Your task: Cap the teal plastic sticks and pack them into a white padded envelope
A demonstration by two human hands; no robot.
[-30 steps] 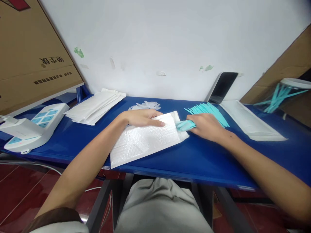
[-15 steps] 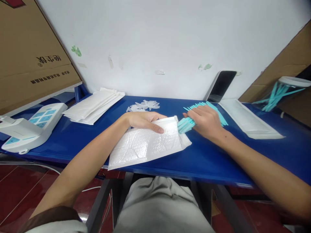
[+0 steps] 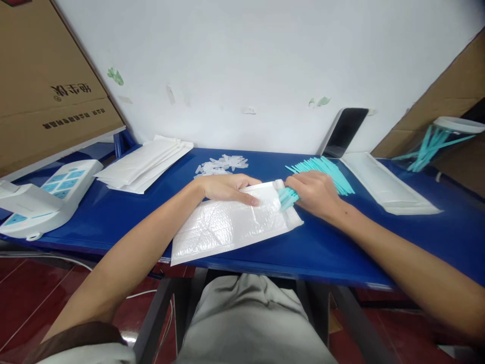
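fingers (image 3: 303,183) of the right hand (image 3: 314,192) are curled tight around a small bundle of teal sticks (image 3: 287,197), whose free ends poke out toward the mouth of the white bubble mailer (image 3: 231,222) and sit right at its opening. fingers (image 3: 248,198) of the left hand (image 3: 227,186) lie nearly flat and spread on top of the mailer near that mouth, pressing it down and gripping nothing; whether a fingertip lifts the top layer cannot be told.

the sticks look thin, light and fairly stiff, and smooth enough to slide apart if the grip loosens, so a hold around the middle of the bundle, with the tips kept level, seems the safest. the mailer looks soft, padded and very light, with a slick skin, likely to skate on the blue surface (image 3: 341,253) unless pinned; the edge by the opening is the natural place to hold it. it lies flat at the front of the surface, its near corner overhanging the edge a little.

just behind the right hand lies a loose heap of more teal sticks (image 3: 333,174). further right rests a long white pouch (image 3: 386,187), with a dark phone (image 3: 343,134) leaning on the wall and a clear jar of sticks (image 3: 439,144) beyond. to the left are small clear bits (image 3: 222,164), a stack of white mailers (image 3: 146,162) and a white device with blue keys (image 3: 45,194).
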